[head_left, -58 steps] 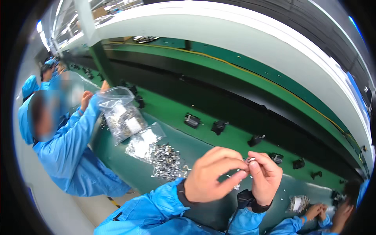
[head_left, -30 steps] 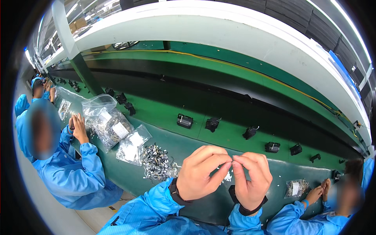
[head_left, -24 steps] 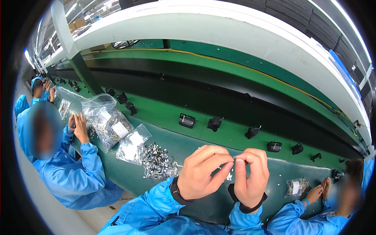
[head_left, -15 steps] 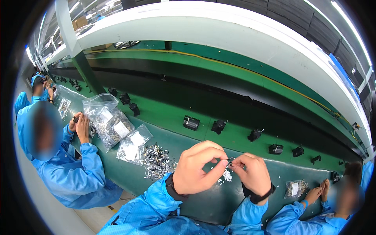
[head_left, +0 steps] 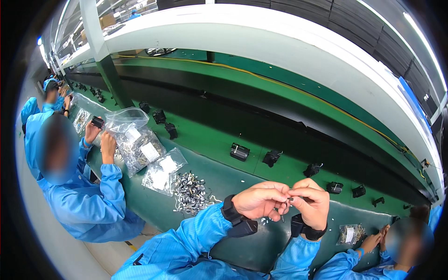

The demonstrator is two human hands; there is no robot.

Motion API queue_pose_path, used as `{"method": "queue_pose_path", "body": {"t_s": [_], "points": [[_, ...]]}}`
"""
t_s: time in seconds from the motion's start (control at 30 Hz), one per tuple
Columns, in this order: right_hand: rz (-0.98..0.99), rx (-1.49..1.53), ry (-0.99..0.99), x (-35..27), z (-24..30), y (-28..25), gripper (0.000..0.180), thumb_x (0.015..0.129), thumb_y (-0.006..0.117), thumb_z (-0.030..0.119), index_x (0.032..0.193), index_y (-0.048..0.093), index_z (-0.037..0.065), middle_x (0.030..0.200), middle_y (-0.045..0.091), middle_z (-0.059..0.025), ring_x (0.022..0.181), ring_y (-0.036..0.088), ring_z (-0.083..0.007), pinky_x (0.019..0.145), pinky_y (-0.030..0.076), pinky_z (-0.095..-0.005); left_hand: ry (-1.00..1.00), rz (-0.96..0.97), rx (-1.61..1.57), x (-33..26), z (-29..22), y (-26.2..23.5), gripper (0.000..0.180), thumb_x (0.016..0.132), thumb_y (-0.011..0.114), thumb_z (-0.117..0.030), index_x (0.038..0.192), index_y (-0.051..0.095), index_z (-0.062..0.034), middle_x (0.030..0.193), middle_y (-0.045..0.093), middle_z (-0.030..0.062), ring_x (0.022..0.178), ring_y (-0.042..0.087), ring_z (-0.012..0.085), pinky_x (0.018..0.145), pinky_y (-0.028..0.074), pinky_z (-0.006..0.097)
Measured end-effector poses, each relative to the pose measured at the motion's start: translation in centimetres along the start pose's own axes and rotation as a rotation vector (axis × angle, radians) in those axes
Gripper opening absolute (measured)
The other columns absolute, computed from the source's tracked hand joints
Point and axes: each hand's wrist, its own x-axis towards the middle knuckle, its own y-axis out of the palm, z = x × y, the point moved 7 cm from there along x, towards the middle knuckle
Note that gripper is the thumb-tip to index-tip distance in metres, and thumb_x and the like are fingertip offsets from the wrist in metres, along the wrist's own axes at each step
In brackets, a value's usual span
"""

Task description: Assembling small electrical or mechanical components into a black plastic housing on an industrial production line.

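Observation:
My left hand (head_left: 262, 200) and my right hand (head_left: 311, 203) meet fingertip to fingertip over the green worktable (head_left: 256, 249). Both are closed in a pinch on a small dark part (head_left: 289, 201), mostly hidden by the fingers; its exact kind cannot be made out. Under them, small white pieces (head_left: 265, 220) lie scattered on the tabletop, partly covered by my hands. Left of my left forearm spreads a heap of small black-and-white wired parts (head_left: 190, 192). A clear bag with a white label (head_left: 164, 171) lies beside that heap.
A bigger clear bag of parts (head_left: 139, 148) sits farther left. Black moulded units (head_left: 240, 151) stand spaced along the green strip (head_left: 210, 154) beyond the table. Co-workers sit at left (head_left: 84, 196) and right (head_left: 359, 261); the left one holds a black unit (head_left: 97, 122). Another parts bag (head_left: 351, 234) lies at right.
My hands have drawn closer together, the left moving rightward, and both have turned on the small part. The co-worker at left now lifts a black unit in one hand. The view has shifted slightly.

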Motion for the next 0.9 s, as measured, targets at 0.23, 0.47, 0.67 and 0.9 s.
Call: {"method": "queue_pose_path", "body": {"t_s": [0.23, 0.47, 0.67, 0.9], "points": [[0.029, 0.067, -0.004, 0.5, -0.5, 0.2, 0.02, 0.079, 0.084, -0.002, 0.098, 0.08, 0.0, 0.093, 0.068, -0.008, 0.083, 0.066, -0.0169, 0.071, 0.053, -0.0271, -0.062, 0.002, -0.003, 0.3, 0.3, -0.6, 0.014, 0.099, 0.056, -0.013, 0.101, 0.061, 0.0, 0.089, 0.064, 0.0115, 0.076, 0.069, 0.0185, 0.063, 0.063, 0.032], [-0.184, 0.419, -0.158, 1.3, -2.3, -0.3, 0.009, 0.09, 0.074, 0.004, 0.095, 0.069, -0.002, 0.085, 0.065, -0.0073, 0.066, 0.057, -0.0119, 0.057, 0.047, -0.0232, 0.085, -0.218, 0.002, 0.8, 0.1, -1.7, 0.009, 0.101, 0.058, -0.015, 0.104, 0.055, -0.0076, 0.079, 0.054, 0.002, 0.071, 0.059, 0.0123, 0.06, 0.06, 0.03], [-0.383, 0.233, 0.297, 3.2, -8.7, 2.0, 0.033, 0.097, 0.07, 0.01, 0.126, 0.057, 0.004, 0.09, 0.07, -0.0031, 0.074, 0.063, -0.0081, 0.058, 0.047, -0.0205, 0.261, -0.193, 0.438, -0.7, 0.6, 3.4, 0.009, 0.1, 0.062, -0.012, 0.098, 0.053, -0.01, 0.079, 0.057, -0.0016, 0.062, 0.05, 0.0037, 0.052, 0.041, 0.021], [0.07, -0.909, -0.047, 9.1, -11.6, 10.1, 0.101, 0.07, 0.083, 0.003, 0.154, 0.027, 0.006, 0.125, 0.064, -0.0242, 0.118, 0.06, -0.044, 0.099, 0.052, -0.0478, 0.358, -0.003, 0.713, -3.2, 0.9, 8.8, 0.013, 0.101, 0.065, -0.012, 0.101, 0.055, -0.0048, 0.087, 0.053, -0.0029, 0.074, 0.046, 0.0033, 0.063, 0.04, 0.021]]}}
